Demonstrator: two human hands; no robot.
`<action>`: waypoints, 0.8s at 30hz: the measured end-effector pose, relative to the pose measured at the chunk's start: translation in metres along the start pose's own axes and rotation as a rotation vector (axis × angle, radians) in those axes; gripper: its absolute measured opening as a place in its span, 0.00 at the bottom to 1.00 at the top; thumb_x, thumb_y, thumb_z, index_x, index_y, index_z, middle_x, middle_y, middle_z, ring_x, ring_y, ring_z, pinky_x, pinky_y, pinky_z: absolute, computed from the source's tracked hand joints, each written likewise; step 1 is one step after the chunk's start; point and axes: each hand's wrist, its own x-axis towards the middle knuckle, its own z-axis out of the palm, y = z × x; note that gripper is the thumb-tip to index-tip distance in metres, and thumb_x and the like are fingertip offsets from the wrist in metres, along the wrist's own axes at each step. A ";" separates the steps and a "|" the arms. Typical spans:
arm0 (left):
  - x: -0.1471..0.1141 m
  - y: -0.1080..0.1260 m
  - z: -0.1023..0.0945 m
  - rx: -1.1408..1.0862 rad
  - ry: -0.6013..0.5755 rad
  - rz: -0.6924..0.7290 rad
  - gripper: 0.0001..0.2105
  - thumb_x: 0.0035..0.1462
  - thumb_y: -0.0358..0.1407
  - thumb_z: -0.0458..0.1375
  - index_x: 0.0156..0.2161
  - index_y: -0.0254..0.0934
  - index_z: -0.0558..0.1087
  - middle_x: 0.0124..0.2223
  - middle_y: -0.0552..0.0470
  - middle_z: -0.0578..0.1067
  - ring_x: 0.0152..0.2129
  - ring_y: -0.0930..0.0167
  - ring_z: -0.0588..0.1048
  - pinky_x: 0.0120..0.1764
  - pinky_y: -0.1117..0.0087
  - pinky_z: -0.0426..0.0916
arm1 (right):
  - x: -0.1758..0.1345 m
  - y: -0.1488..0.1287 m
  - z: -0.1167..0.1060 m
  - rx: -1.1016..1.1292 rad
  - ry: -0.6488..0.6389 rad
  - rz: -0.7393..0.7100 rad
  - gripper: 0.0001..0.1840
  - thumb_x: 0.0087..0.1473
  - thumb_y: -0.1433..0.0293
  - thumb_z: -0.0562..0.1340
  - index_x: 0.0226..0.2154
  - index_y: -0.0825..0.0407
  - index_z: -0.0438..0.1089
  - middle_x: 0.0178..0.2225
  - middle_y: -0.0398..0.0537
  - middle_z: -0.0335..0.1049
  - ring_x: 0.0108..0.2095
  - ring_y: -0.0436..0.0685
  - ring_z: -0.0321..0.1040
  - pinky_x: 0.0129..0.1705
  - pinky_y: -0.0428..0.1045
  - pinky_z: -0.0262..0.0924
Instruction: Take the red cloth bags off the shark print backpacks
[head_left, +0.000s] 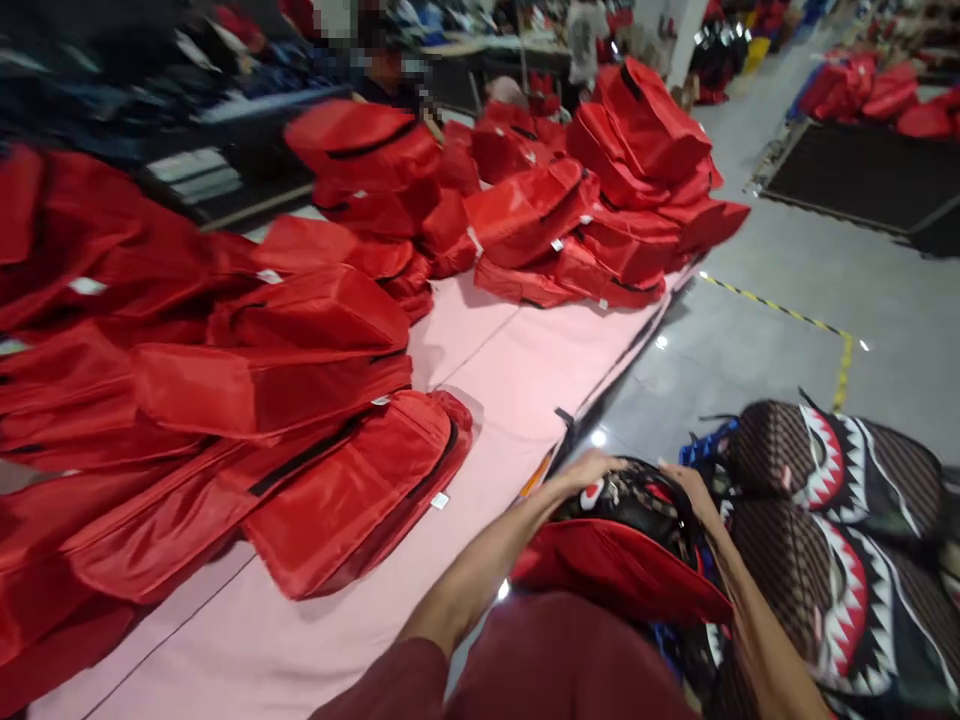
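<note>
In front of my body, by the table's edge, is a backpack (637,510) with a dark patterned outside and a red lining (600,560) folded out toward me. My left hand (598,466) grips its upper left edge, with the fingers partly hidden. On the other side, my right hand (686,483) is closed on the upper right edge, its fingertips mostly out of sight. Right of the hands, stacked backpacks (780,570) show brown checks and a shark-mouth print with white teeth.
Red inside-out bags (330,380) are heaped along the pink-covered table (517,370). Yellow-black tape (780,310) marks the grey floor. More red bags (862,90) lie on a dark platform (862,180) at the far right. People (589,40) are in the background.
</note>
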 end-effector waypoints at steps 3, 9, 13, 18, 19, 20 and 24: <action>-0.017 -0.029 -0.009 -0.074 -0.098 -0.062 0.32 0.50 0.66 0.69 0.28 0.33 0.81 0.28 0.45 0.79 0.24 0.68 0.71 0.31 0.67 0.64 | -0.051 0.029 0.009 0.104 0.327 -0.029 0.42 0.58 0.31 0.60 0.40 0.52 0.86 0.43 0.59 0.85 0.47 0.68 0.78 0.52 0.58 0.71; -0.015 -0.040 -0.005 -0.048 -0.007 0.028 0.38 0.39 0.74 0.73 0.26 0.35 0.77 0.21 0.58 0.67 0.21 0.75 0.59 0.27 0.70 0.51 | -0.137 0.076 0.062 -0.074 0.807 -0.070 0.45 0.68 0.36 0.55 0.64 0.55 0.78 0.61 0.67 0.78 0.62 0.71 0.70 0.68 0.66 0.61; -0.016 -0.027 0.005 -0.014 0.073 0.119 0.39 0.39 0.76 0.71 0.25 0.38 0.71 0.22 0.60 0.65 0.21 0.76 0.58 0.26 0.71 0.49 | -0.127 0.073 0.069 0.010 0.815 0.052 0.47 0.65 0.32 0.52 0.54 0.55 0.81 0.50 0.64 0.81 0.51 0.69 0.75 0.55 0.59 0.67; -0.047 -0.007 -0.016 -0.025 0.107 0.181 0.36 0.45 0.73 0.71 0.25 0.40 0.67 0.23 0.58 0.67 0.22 0.75 0.61 0.27 0.72 0.55 | -0.120 0.028 0.045 0.281 0.695 0.059 0.48 0.53 0.23 0.55 0.32 0.52 0.77 0.25 0.48 0.71 0.29 0.58 0.63 0.33 0.51 0.58; -0.054 -0.003 -0.027 -0.046 0.119 0.193 0.35 0.46 0.70 0.72 0.26 0.39 0.69 0.24 0.57 0.68 0.22 0.75 0.62 0.27 0.72 0.55 | -0.123 0.015 0.042 0.322 0.661 0.016 0.45 0.54 0.25 0.58 0.31 0.52 0.76 0.25 0.46 0.70 0.28 0.57 0.61 0.31 0.50 0.56; -0.060 -0.001 -0.039 -0.071 0.137 0.203 0.33 0.46 0.68 0.74 0.27 0.39 0.71 0.24 0.57 0.69 0.22 0.74 0.63 0.27 0.72 0.56 | -0.126 0.003 0.040 0.352 0.601 -0.032 0.41 0.56 0.28 0.62 0.31 0.52 0.75 0.25 0.45 0.70 0.28 0.55 0.61 0.31 0.49 0.55; -0.068 -0.008 -0.079 -0.126 0.266 0.132 0.25 0.42 0.58 0.76 0.27 0.39 0.74 0.25 0.56 0.71 0.24 0.72 0.67 0.27 0.73 0.57 | -0.117 -0.030 0.041 0.413 0.217 -0.047 0.35 0.56 0.35 0.69 0.28 0.51 0.74 0.24 0.44 0.69 0.25 0.53 0.59 0.27 0.47 0.52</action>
